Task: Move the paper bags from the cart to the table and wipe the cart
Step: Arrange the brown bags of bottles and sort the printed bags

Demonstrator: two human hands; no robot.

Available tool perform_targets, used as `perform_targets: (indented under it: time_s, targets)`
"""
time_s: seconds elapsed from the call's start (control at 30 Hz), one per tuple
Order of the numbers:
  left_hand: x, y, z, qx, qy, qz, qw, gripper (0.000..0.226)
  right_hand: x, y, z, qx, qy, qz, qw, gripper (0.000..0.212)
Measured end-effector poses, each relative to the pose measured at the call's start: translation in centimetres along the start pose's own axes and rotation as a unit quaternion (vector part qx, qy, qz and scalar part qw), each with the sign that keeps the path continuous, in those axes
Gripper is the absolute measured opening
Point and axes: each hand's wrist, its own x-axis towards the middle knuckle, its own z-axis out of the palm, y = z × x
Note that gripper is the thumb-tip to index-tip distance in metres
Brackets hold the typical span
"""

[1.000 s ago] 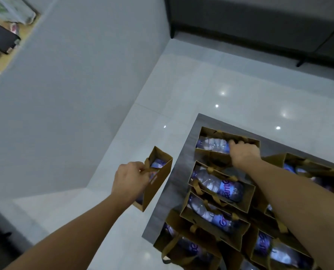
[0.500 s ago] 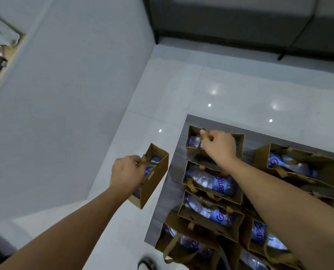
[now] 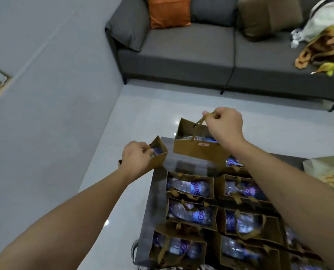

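Note:
Several brown paper bags point(image 3: 190, 189) holding water bottles stand in rows on the dark grey cart top point(image 3: 154, 193). My left hand point(image 3: 135, 158) grips the handle of a small brown bag point(image 3: 159, 155) hanging just off the cart's left edge. My right hand point(image 3: 224, 124) pinches the ribbon handle of another brown bag point(image 3: 195, 149), lifted clear above the cart's far end. A bare strip of cart surface shows beneath that raised bag.
A grey sofa point(image 3: 183, 51) with an orange cushion point(image 3: 169, 10) and a heap of ribbons and wrapping point(image 3: 326, 36) stands ahead across the white tiled floor point(image 3: 150, 106). A grey wall point(image 3: 45, 94) runs along the left. A pale bag point(image 3: 326, 170) lies at the cart's right.
My right hand took the far bag's handle and lifted the bag off the cart. My head tilted up, bringing the sofa into view. The left hand still holds its bag.

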Motion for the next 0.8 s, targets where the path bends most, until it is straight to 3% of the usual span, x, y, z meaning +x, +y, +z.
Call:
perform_targets:
  time_s: [0.2,0.5,0.8]
  targets:
    - [3.2,2.8,1.5,0.003,-0.062,0.035,0.997,0.017,-0.9,0.8,-3.6,0.012,0.065,0.032,0.997,0.039]
    - [4.2,7.6,8.3,0.024,-0.118,0.074,0.99,0.02,-1.9,5.3,-5.8,0.028,0.073,0.084,0.993,0.049]
    - [4.5,11.3,9.7,0.04,-0.12,0.124,0.984,0.021,-3.1,8.1,-6.0,0.032,0.063,0.103,0.992,0.046]
